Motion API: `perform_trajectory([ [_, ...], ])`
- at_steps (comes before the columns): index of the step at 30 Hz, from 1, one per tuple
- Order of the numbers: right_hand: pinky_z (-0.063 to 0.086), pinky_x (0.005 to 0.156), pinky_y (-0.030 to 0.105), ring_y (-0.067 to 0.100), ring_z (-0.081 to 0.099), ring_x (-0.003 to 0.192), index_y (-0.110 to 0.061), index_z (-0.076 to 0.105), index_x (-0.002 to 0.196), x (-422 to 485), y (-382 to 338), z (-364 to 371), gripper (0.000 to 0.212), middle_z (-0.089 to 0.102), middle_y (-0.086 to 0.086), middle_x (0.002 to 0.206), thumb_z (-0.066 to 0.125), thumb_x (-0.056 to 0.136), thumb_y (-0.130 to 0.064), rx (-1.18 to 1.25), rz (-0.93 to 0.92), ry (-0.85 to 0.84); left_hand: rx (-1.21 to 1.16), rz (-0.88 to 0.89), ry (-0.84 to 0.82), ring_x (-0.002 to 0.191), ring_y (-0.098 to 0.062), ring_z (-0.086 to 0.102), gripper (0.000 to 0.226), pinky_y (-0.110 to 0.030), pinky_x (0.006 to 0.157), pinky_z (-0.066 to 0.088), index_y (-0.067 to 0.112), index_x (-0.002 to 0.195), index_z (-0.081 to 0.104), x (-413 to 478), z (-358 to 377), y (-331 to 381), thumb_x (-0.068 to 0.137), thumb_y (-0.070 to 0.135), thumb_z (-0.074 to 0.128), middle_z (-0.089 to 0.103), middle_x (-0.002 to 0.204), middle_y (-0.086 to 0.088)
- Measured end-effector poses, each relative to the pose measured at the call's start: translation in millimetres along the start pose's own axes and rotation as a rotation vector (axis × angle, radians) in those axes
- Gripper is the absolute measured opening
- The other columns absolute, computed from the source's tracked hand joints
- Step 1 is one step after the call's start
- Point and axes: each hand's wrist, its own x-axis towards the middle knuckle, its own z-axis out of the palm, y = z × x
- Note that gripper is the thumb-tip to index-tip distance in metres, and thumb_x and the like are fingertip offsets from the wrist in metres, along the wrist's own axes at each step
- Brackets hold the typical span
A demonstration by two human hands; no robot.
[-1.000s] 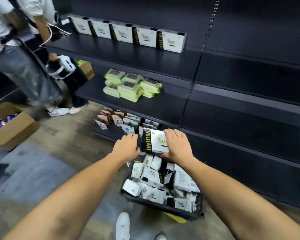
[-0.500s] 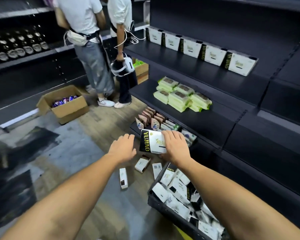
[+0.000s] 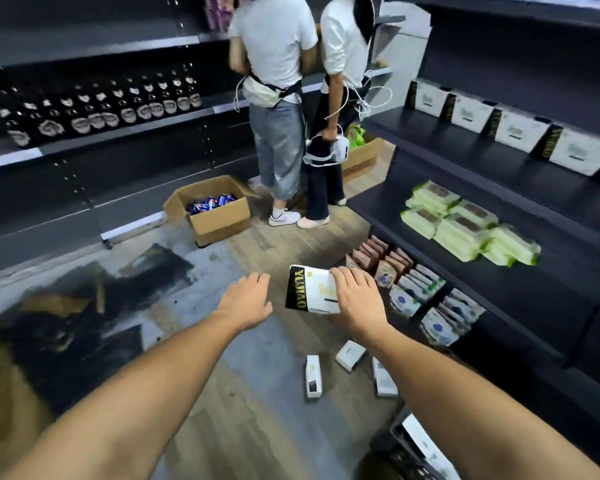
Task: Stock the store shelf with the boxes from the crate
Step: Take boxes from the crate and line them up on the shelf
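My right hand point(image 3: 355, 299) grips a white box with a black "YUJIAO" side point(image 3: 307, 289), held in the air over the floor. My left hand point(image 3: 248, 296) hovers just left of the box with fingers relaxed, not touching it. The black crate point(image 3: 400, 445) shows only as a corner at the bottom right, with white boxes inside. A row of the same white boxes point(image 3: 515, 131) stands on the upper shelf point(image 3: 465, 147) at right. Three white boxes point(image 3: 313, 375) lie on the floor below my right arm.
Green packs point(image 3: 465, 226) sit on the middle shelf, pouches point(image 3: 409, 289) on the bottom one. Two people point(image 3: 281, 109) stand in the aisle ahead. An open cardboard box of cans point(image 3: 210, 209) sits on the floor. A shelf of dark bottles point(image 3: 94, 112) runs along the left.
The view has swung left, away from the crate, toward the aisle. My left hand has come off the box; my right hand alone keeps hold of it.
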Motion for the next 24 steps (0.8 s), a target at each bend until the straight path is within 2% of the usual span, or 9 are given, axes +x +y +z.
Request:
perform_trajectory([
  [9, 0.039, 0.098, 0.040, 0.025, 0.052, 0.106, -0.013, 0.048, 0.128, 80.1, -25.6, 19.8, 0.087, 0.054, 0.002, 0.117, 0.078, 0.057, -0.054, 0.034, -0.022, -0.011, -0.023, -0.010, -0.013, 0.125, -0.029, 0.047, 0.049, -0.043, 0.098, 0.045, 0.012, 0.136, 0.040, 55.0, -11.3, -52.8, 0.094, 0.034, 0.052, 0.048, 0.136, -0.009],
  [18, 0.039, 0.102, 0.040, 0.026, 0.051, 0.108, -0.013, 0.047, 0.129, 206.2, 14.9, 31.8, 0.091, 0.053, 0.002, 0.119, 0.080, 0.056, -0.056, 0.028, 0.017, 0.020, -0.004, -0.001, 0.040, 0.125, -0.027, 0.048, 0.050, -0.043, 0.098, 0.046, 0.017, 0.137, 0.041, 177.8, -63.9, -65.8, 0.092, 0.038, 0.054, 0.049, 0.137, -0.007],
  [24, 0.038, 0.099, 0.039, 0.025, 0.049, 0.106, -0.013, 0.047, 0.131, 267.1, 53.7, 29.2, 0.088, 0.052, 0.002, 0.119, 0.076, 0.060, -0.057, 0.026, 0.055, 0.071, 0.008, 0.049, 0.063, 0.123, -0.027, 0.049, 0.053, -0.042, 0.097, 0.046, 0.016, 0.139, 0.040, 252.3, -96.2, -60.7, 0.092, 0.037, 0.054, 0.049, 0.135, -0.008],
])
